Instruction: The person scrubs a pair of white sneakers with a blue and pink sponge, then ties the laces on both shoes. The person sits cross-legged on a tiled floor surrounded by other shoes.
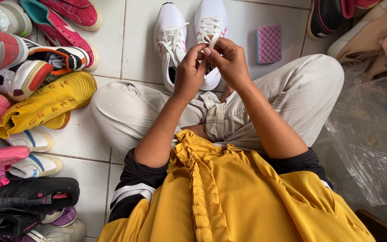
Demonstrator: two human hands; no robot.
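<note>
White laces run up the two white sneakers point(189, 38) that stand side by side on the pale tiled floor point(113, 54), toes pointing away from the person, just beyond the knees of their beige trousers point(292, 89). Both hands meet above the nearer end of the pair. The left hand point(190, 69) is closed, its fingertips pinched together on a white lace end point(213, 39) that rises from the right-hand shoe; the right hand point(229, 60) is curled shut as well, thumb and forefinger gripping the same lace just beside the left fingertips, so the two hands touch. The lace stands nearly upright between them. A small purple sponge point(269, 43) with a bumpy face lies on the tiles just to the right of the sneakers, apart from them. To the person's left a heap of other footwear crowds the floor: a yellow shoe point(45, 105), red and pink sneakers point(63, 22) farther off, white ones with blue trim point(32, 152) and dark sandals point(27, 197) nearest the camera. To the right lies a crumpled clear plastic bag point(372, 134), with tan shoes point(372, 36) beyond it. A yellow ruffled garment point(229, 197) covers the person's lap and chest.
</note>
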